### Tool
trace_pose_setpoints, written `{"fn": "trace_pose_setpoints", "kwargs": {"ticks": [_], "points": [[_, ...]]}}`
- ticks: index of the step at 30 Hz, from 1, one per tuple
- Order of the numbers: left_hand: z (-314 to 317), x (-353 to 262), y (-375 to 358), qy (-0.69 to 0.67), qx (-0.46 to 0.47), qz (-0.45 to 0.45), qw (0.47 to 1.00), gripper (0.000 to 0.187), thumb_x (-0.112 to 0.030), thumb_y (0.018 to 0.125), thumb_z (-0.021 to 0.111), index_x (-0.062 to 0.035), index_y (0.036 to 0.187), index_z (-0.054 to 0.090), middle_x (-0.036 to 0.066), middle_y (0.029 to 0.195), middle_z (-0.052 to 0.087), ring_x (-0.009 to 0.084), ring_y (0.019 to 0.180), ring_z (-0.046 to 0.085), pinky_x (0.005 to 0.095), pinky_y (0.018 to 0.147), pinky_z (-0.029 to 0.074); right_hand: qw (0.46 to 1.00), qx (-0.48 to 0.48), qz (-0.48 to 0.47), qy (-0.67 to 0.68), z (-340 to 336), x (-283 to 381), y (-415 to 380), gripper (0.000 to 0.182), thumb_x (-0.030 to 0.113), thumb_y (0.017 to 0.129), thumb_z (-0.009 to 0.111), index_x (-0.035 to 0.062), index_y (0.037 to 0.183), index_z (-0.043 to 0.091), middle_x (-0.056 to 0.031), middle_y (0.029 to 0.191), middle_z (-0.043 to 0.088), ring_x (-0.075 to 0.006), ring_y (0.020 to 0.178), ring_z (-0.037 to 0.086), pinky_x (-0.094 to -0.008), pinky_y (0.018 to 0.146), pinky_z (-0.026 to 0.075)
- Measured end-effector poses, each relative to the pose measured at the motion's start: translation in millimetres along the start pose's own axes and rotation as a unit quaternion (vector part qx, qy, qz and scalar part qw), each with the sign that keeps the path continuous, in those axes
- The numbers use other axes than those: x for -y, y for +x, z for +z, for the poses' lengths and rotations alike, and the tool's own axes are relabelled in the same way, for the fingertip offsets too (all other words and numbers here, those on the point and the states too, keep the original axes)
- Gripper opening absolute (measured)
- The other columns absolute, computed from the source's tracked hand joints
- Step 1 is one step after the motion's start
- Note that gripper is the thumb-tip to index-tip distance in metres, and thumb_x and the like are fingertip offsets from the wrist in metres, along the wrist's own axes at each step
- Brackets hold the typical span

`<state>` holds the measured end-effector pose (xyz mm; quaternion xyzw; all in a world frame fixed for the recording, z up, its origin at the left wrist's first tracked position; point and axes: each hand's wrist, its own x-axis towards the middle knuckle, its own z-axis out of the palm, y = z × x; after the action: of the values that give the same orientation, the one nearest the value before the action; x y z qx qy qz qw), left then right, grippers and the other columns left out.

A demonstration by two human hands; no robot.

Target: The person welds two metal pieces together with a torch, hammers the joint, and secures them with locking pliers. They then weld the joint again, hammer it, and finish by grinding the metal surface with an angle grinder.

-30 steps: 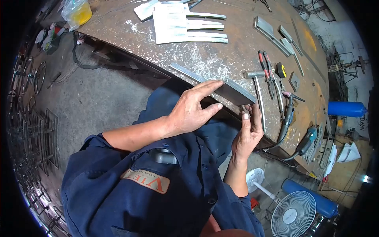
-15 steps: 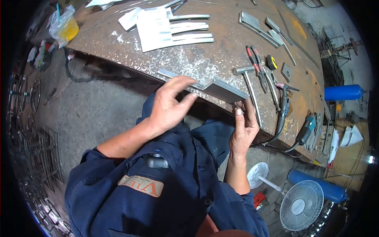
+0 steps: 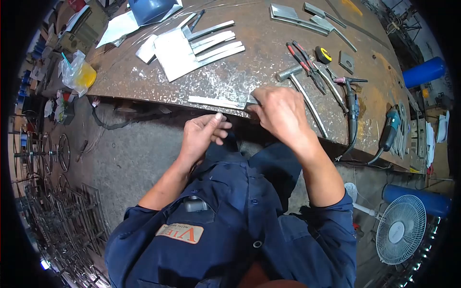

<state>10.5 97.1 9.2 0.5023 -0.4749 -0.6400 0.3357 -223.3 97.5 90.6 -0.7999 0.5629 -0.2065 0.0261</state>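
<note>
My right hand (image 3: 283,110) reaches over the near edge of the rusty worktable (image 3: 144,86), its fingers closed round the block end of a metal piece and covering most of it. The thin flat strip (image 3: 215,101) of that piece extends to the left along the edge. Below the strip, my left hand (image 3: 202,135) hovers off the table with fingers curled and apart, nothing visible in it. Beyond the strip lies a pale metal plate (image 3: 174,55) with several bars beside it.
A hammer (image 3: 307,103), pliers (image 3: 307,65), a tape measure (image 3: 323,55), a torch (image 3: 353,101) and a grinder (image 3: 391,127) lie to the right. More metal pieces (image 3: 300,21) lie at the back. A drink bag (image 3: 82,76) hangs at the left corner; a fan (image 3: 398,233) stands lower right.
My right hand has moved left and up from the block's right end onto the block. My left hand has come down off the strip. The view has shifted somewhat.
</note>
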Motion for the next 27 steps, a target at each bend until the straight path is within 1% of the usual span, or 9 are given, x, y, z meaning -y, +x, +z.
{"fn": "trace_pose_setpoints", "kwargs": {"ticks": [4, 6, 9, 12, 14, 17, 22, 24, 27], "points": [[11, -4, 9, -0.206, 0.018, -0.086, 0.975, 0.047, -0.028, 0.106, 0.068, 0.0102, 0.132, 0.062, 0.02, 0.112, 0.076, 0.0136, 0.079, 0.071, 0.0237, 0.065, 0.057, 0.988, -0.075, 0.052, 0.121, -14, -10, -17, 0.02, 0.02, 0.081, 0.085, 0.003, 0.088, 0.077, -0.0182, 0.072, 0.07, -0.0388, 0.073, 0.073, -0.0467, 0.064, 0.054], [15, -15, 14, -0.134, 0.025, 0.028, 0.99, 0.045, -0.025, 0.107, 0.067, 0.01, 0.135, 0.061, 0.02, 0.113, 0.076, 0.0124, 0.076, 0.068, 0.0236, 0.067, 0.055, 0.982, -0.063, 0.101, 0.146, -19, -25, -26, 0.029, 0.024, 0.081, 0.087, 0.0036, 0.101, 0.081, -0.0179, 0.078, 0.074, -0.0368, 0.075, 0.074, -0.0468, 0.083, 0.059], [20, -44, 17, -0.054, 0.005, 0.241, 0.969, 0.035, -0.011, 0.1, 0.075, 0.0059, 0.129, 0.068, 0.012, 0.108, 0.076, 0.0114, 0.082, 0.064, 0.0245, 0.074, 0.052, 0.942, -0.113, 0.038, 0.315, -5, -47, -36, 0.036, 0.031, 0.085, 0.087, 0.0025, 0.107, 0.081, -0.0133, 0.091, 0.08, -0.0305, 0.085, 0.077, -0.0582, 0.125, 0.032], [26, -72, 25, 0.023, 0.006, 0.287, 0.958, 0.02, -0.007, 0.095, 0.08, 0.0022, 0.112, 0.075, 0.01, 0.103, 0.077, 0.0169, 0.087, 0.068, 0.0295, 0.081, 0.054, 0.904, -0.15, 0.093, 0.389, 24, -58, -42, 0.033, 0.029, 0.087, 0.086, 0.0021, 0.106, 0.081, -0.0116, 0.092, 0.081, -0.0254, 0.089, 0.077, -0.0571, 0.123, 0.035], [28, -85, 37, 0.25, 0.033, 0.439, 0.862, 0.019, -0.006, 0.089, 0.082, 0.0019, 0.105, 0.074, 0.012, 0.094, 0.074, 0.0206, 0.084, 0.07, 0.0318, 0.079, 0.054, 0.92, -0.14, 0.104, 0.35, 29, -65, -45, 0.032, 0.027, 0.088, 0.085, 0.0012, 0.106, 0.081, -0.0125, 0.099, 0.081, -0.0245, 0.091, 0.077, -0.0507, 0.119, 0.042], [35, -105, 36, 0.323, 0.028, 0.445, 0.835, 0.025, -0.01, 0.086, 0.084, 0.0023, 0.105, 0.073, 0.013, 0.089, 0.071, 0.0237, 0.082, 0.07, 0.0345, 0.076, 0.055, 0.919, -0.121, 0.144, 0.346, 27, -67, -51, 0.043, 0.029, 0.089, 0.084, 0.0001, 0.12, 0.076, -0.0177, 0.118, 0.078, -0.0325, 0.105, 0.075, -0.0394, 0.1, 0.055], [34, -109, 47, 0.304, 0.043, 0.444, 0.842, 0.032, -0.016, 0.084, 0.087, 0.0037, 0.104, 0.072, 0.013, 0.088, 0.072, 0.0235, 0.078, 0.07, 0.0353, 0.073, 0.055, 0.962, -0.191, 0.168, 0.099, 14, -102, -58, 0.05, 0.031, 0.091, 0.082, -0.0017, 0.128, 0.07, -0.0215, 0.115, 0.076, -0.038, 0.108, 0.072, -0.0476, 0.097, 0.055], [35, -108, 44, 0.337, 0.046, 0.447, 0.827, 0.031, -0.015, 0.085, 0.087, 0.0043, 0.104, 0.071, 0.014, 0.086, 0.07, 0.0254, 0.075, 0.068, 0.0359, 0.071, 0.054, 0.955, -0.108, 0.254, -0.107, 23, -108, -61, 0.048, 0.029, 0.091, 0.081, -0.0034, 0.124, 0.069, -0.0234, 0.111, 0.072, -0.0412, 0.106, 0.07, -0.051, 0.094, 0.054], [43, -105, 39, 0.345, 0.012, 0.507, 0.79, 0.027, -0.011, 0.086, 0.084, 0.0036, 0.099, 0.066, 0.015, 0.079, 0.062, 0.0301, 0.069, 0.061, 0.0382, 0.065, 0.05, 0.962, -0.073, 0.244, -0.1, 39, -124, -56, 0.037, 0.024, 0.092, 0.078, -0.0034, 0.113, 0.066, -0.0245, 0.107, 0.069, -0.0441, 0.103, 0.068, -0.0517, 0.089, 0.054]]}}
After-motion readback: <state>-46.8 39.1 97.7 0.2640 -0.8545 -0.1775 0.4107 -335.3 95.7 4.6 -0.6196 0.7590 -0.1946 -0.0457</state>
